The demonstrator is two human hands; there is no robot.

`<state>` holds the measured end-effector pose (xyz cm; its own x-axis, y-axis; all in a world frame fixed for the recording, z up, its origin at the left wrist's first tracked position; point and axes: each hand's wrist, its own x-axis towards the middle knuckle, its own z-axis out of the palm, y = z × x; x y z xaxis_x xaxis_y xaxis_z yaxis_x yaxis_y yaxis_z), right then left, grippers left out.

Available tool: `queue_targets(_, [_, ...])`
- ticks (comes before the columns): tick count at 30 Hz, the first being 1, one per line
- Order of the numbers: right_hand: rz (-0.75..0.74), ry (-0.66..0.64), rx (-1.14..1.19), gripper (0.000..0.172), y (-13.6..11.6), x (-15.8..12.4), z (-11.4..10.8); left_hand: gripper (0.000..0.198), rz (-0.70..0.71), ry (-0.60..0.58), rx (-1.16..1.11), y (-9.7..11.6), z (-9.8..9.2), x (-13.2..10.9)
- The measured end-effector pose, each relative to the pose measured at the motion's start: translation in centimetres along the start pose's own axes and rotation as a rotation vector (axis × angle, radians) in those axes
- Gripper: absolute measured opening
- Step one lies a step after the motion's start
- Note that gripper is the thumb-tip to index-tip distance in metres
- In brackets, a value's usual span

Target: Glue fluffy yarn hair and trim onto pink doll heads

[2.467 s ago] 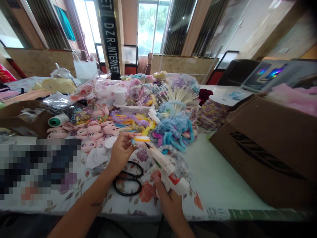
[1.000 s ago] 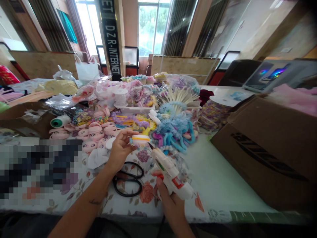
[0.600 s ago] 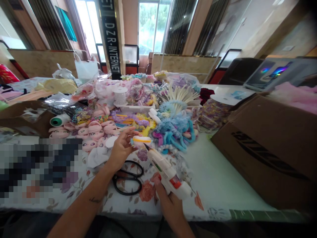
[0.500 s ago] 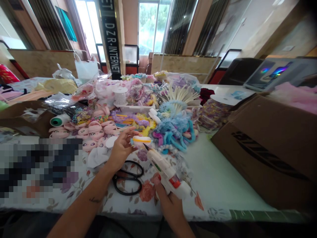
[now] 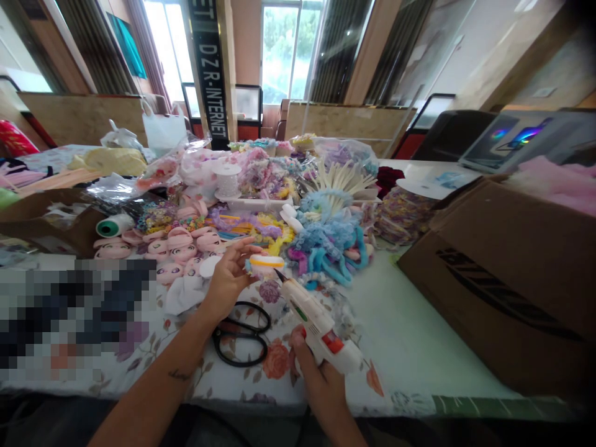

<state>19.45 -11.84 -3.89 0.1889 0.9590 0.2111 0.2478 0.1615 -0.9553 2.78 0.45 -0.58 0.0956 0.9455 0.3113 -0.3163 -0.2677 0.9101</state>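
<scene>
My left hand (image 5: 231, 273) is closed around the side of a small pale pink piece with a yellow-orange band (image 5: 266, 262), held above the table. Wrapped in my right hand (image 5: 319, 369) is a white glue gun (image 5: 316, 320) with red and green parts. Its dark nozzle points up and left, close to the banded piece's right end; whether the two touch I cannot tell. Black-handled scissors (image 5: 241, 335) lie on the flowered cloth below my left hand, between my forearms. Pink doll-face pieces (image 5: 181, 251) are heaped beyond my left wrist.
Blue fluffy yarn (image 5: 326, 226) and cream sticks pile up ahead. A large brown carton (image 5: 507, 279) stands at the right. Farther left are a thread cone (image 5: 114, 225) and an open cardboard box (image 5: 51, 217). White fabric (image 5: 184, 295) lies beside my left forearm.
The glue gun in my right hand has shifted slightly right and down, its nozzle drawing a little toward the banded piece's right end. My left hand stays nearly still.
</scene>
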Motion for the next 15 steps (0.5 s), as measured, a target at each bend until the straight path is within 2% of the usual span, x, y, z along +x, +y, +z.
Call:
queue_targets(9, [0.038, 0.017, 0.065, 0.037, 0.7, -0.1, 0.2, 0.062, -0.036, 0.019, -0.036, 0.8, 0.4, -0.3])
queue_targets(15, [-0.009, 0.130, 0.012, 0.036, 1.5, -0.3, 0.4, 0.064, -0.090, 0.026, -0.065, 1.0, 0.4, -0.3])
